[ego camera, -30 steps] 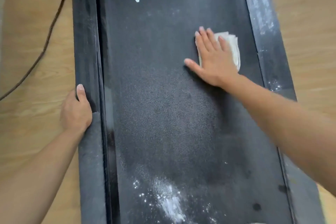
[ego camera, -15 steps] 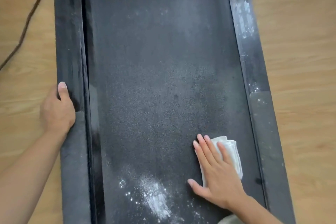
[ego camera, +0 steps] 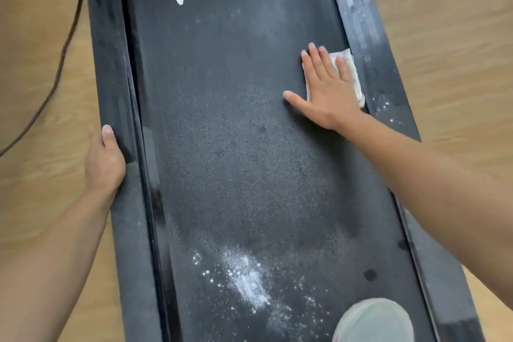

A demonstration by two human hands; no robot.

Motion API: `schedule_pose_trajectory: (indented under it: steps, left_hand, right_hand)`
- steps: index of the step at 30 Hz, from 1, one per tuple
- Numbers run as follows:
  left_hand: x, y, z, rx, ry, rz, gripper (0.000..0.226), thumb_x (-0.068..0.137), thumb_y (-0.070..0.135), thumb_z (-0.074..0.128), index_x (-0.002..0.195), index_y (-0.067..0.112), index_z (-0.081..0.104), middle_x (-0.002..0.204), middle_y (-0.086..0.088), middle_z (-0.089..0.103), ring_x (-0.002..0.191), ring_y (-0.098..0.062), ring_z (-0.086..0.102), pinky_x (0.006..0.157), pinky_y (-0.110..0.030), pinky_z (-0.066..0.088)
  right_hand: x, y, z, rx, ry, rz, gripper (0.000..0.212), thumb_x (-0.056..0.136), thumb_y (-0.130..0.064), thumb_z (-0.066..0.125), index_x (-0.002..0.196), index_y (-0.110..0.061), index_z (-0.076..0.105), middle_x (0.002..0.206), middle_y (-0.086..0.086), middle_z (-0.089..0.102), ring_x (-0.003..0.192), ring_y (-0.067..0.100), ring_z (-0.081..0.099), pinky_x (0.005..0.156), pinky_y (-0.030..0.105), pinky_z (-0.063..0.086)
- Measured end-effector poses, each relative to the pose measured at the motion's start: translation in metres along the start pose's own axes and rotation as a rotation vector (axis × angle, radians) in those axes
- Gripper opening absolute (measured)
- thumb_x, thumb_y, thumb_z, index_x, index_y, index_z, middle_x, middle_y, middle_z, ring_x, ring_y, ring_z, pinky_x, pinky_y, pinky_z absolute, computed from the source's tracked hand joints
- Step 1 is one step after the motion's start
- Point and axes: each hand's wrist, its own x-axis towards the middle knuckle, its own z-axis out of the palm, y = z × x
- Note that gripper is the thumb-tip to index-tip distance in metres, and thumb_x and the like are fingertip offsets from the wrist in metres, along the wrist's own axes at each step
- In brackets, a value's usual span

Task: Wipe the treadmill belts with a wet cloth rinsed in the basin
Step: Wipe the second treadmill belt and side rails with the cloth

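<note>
The treadmill belt (ego camera: 236,147) is showing a matt black, grainy surface, dusted with white powder (ego camera: 249,283) at lower centre. The cloth (ego camera: 351,69) at upper right is looking like soft white fabric; the side rail (ego camera: 111,64) is reading as dull dark plastic, the floor (ego camera: 458,36) as pale wood grain

left arm (ego camera: 52,253): bare | right arm (ego camera: 444,175): bare | shoe (ego camera: 373,321): pale grey

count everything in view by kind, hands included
hands: 2 (left hand, right hand)
cloth: 1
treadmill belt: 1
side rails: 2 (left rail, right rail)
cable: 1
shoe: 1
total: 8
</note>
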Motion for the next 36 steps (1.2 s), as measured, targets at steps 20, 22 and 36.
schedule_pose_trajectory:
  steps: [20, 22, 36]
  left_hand:
    - [0.002, 0.000, 0.005, 0.028, 0.007, -0.040, 0.065, 0.107, 0.061, 0.019, 0.148, 0.021, 0.051, 0.147, -0.014, 0.057, 0.134, -0.039, 0.052, 0.110, -0.047, 0.039]
    - [0.003, -0.004, 0.005, 0.025, 0.004, -0.028, 0.067, 0.107, 0.062, 0.018, 0.146, 0.020, 0.052, 0.146, -0.015, 0.058, 0.133, -0.039, 0.053, 0.110, -0.048, 0.039]
    - [0.004, -0.005, 0.006, 0.095, 0.037, -0.003, 0.069, 0.107, 0.062, 0.017, 0.141, 0.017, 0.056, 0.141, -0.020, 0.060, 0.129, -0.044, 0.054, 0.107, -0.051, 0.041]
  right_hand:
    - [0.029, -0.006, -0.006, -0.002, -0.021, -0.010, 0.105, 0.093, -0.088, 0.020, 0.169, -0.019, -0.002, 0.177, 0.000, -0.010, 0.163, 0.017, -0.011, 0.131, 0.053, -0.003]
    - [-0.037, -0.004, 0.010, -0.021, -0.021, -0.021, 0.103, 0.095, -0.086, 0.023, 0.169, -0.019, -0.003, 0.177, -0.001, -0.012, 0.162, 0.017, -0.013, 0.131, 0.055, 0.001]
    - [-0.056, -0.017, 0.020, 0.070, 0.009, 0.037, 0.089, 0.102, -0.075, 0.022, 0.169, -0.020, 0.003, 0.177, -0.002, -0.007, 0.163, 0.016, -0.010, 0.131, 0.048, -0.002]
